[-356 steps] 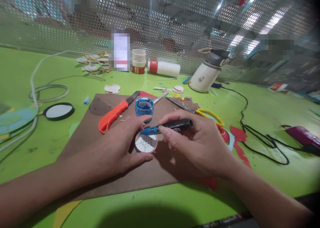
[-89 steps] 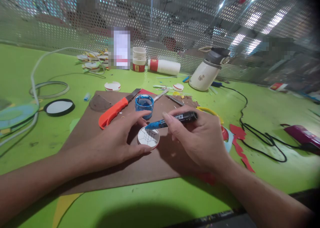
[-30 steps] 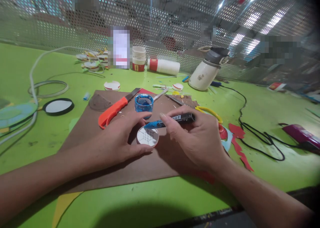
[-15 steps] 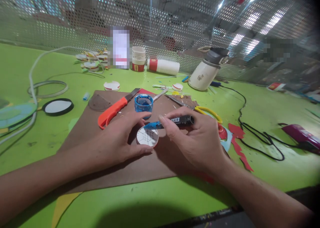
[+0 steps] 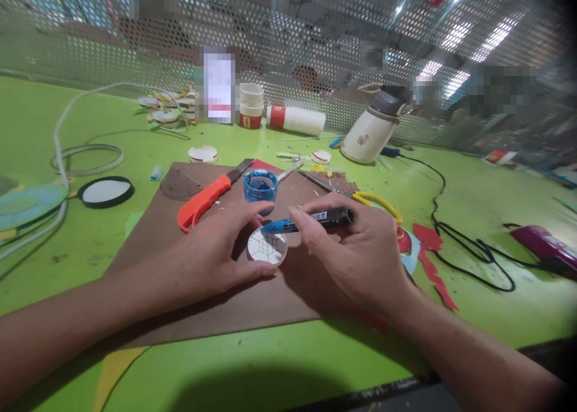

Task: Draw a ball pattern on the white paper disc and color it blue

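Note:
My left hand point(image 5: 211, 249) grips a small round white piece point(image 5: 267, 252), perhaps a cut paper-cup bottom, between thumb and fingers. Thin black lines in a grid-like pattern cover its top face. My right hand point(image 5: 356, 249) is closed around a black marker point(image 5: 315, 220) whose front end is smeared blue. The marker lies nearly level, its tip pointing left at the far edge of the white piece; whether it touches I cannot tell. Just behind my left fingertips stands a small open jar point(image 5: 260, 186) stained with blue paint.
Both hands work over a brown board point(image 5: 216, 316) on a green table point(image 5: 252, 358). On the board lie an orange-handled knife point(image 5: 205, 201) and yellow-handled scissors point(image 5: 376, 202). Behind are paper cups point(image 5: 295, 120) and a white bottle point(image 5: 367, 135). A black cord point(image 5: 439, 189) runs at right.
The view has shifted very slightly. My right hand and the marker have barely moved, and my left hand still keeps the round white piece in place.

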`<action>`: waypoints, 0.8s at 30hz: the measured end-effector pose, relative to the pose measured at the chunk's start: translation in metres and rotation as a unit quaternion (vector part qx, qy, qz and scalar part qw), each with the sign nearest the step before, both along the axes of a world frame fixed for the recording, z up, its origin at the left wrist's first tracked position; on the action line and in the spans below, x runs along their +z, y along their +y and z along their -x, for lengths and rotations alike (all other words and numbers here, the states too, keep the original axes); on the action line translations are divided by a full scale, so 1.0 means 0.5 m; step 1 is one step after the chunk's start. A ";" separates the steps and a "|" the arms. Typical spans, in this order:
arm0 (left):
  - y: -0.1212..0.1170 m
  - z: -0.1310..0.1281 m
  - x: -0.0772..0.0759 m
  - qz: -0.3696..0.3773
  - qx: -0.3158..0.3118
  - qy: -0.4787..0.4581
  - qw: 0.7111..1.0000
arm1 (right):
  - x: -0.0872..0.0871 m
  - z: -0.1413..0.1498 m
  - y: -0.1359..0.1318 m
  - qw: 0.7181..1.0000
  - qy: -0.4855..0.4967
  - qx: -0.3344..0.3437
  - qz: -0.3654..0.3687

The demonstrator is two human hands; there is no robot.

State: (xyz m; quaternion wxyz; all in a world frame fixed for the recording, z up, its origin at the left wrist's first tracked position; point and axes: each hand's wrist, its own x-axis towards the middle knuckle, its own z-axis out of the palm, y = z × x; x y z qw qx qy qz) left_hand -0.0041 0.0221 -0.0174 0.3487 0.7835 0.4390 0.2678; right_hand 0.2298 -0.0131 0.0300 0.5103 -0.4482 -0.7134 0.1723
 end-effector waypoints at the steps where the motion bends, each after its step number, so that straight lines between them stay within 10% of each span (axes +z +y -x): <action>1: 0.000 -0.001 0.000 0.000 0.000 0.001 1.000 | 0.001 0.000 0.000 1.000 -0.001 0.003 -0.001; 24: 0.003 -0.008 0.012 -0.057 0.003 0.049 0.997 | 0.021 -0.006 -0.001 1.000 0.012 -0.024 -0.003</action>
